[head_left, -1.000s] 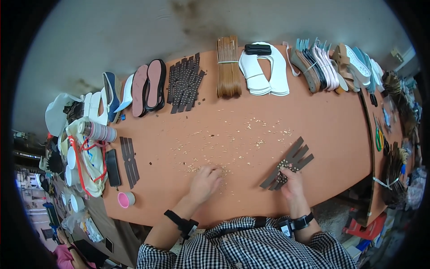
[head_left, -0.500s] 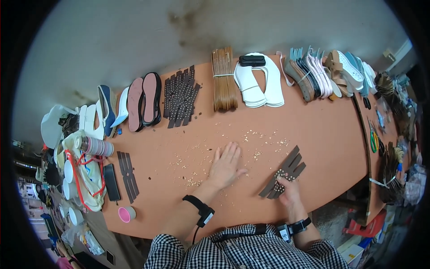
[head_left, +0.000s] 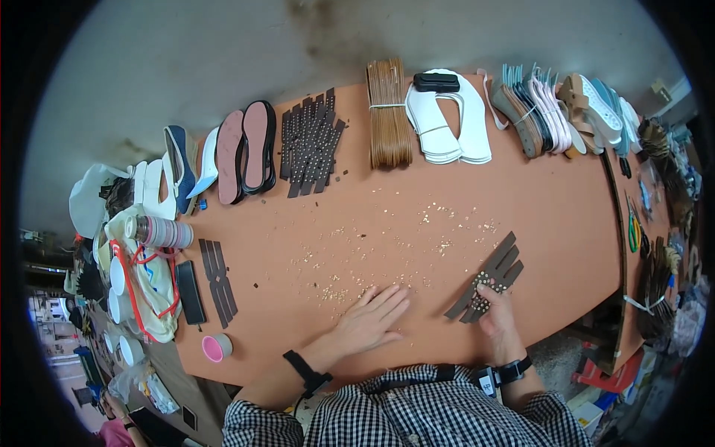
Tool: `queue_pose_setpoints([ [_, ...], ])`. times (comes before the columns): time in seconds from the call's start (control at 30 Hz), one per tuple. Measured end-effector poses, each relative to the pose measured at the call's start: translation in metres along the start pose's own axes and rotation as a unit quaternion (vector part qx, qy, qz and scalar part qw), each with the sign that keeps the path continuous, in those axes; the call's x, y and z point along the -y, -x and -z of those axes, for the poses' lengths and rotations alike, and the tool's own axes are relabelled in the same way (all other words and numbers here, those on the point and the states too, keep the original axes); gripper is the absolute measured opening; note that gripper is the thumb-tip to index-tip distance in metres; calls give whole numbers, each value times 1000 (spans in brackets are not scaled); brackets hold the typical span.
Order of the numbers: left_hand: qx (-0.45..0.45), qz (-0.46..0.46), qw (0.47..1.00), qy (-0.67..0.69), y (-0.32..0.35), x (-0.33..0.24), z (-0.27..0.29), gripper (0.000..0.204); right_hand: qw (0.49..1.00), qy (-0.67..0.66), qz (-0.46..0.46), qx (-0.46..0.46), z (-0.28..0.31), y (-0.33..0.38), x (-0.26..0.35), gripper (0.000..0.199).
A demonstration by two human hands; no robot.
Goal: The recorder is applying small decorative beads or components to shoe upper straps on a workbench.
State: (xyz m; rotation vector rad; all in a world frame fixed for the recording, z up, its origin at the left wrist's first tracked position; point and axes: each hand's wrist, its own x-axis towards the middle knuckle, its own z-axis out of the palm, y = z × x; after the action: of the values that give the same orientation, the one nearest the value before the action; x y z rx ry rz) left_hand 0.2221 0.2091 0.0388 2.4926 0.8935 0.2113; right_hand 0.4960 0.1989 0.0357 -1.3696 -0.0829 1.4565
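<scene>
at the far left edge of the orange table sit a pink tape roll and four flat dark strips laid side by side; further in, the left hand lies flat and released on the bare tabletop, fingers spread, holding nothing, among scattered small pale studs too many to count; to its right the right hand presses its fingertips onto the near end of a fan of dark brown studded straps, pinning rather than gripping them; the straps lie on the table near the front edge, just ahead of that hand; i count about five, overlapping, so the number is unsure; they look thin, light and bendy, likely to flop if lifted by one tip, so the plain ends away from the studs seem the better place to pinch; another pile of studded straps lies well apart at the back.
</scene>
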Motion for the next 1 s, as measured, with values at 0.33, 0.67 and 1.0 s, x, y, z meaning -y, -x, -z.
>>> queue_pose_setpoints([
  [0.33,35,16,997,-60,28,17,9,61,1000,-8,-4,13,5,-3,-3,23],
  [0.67,-73,163,980,-92,28,37,6,79,1000,-6,5,18,0,-1,1,22],
  [1.0,-48,151,986,-48,-25,-6,-17,85,1000,-1,-3,18,6,-5,0,21],
])
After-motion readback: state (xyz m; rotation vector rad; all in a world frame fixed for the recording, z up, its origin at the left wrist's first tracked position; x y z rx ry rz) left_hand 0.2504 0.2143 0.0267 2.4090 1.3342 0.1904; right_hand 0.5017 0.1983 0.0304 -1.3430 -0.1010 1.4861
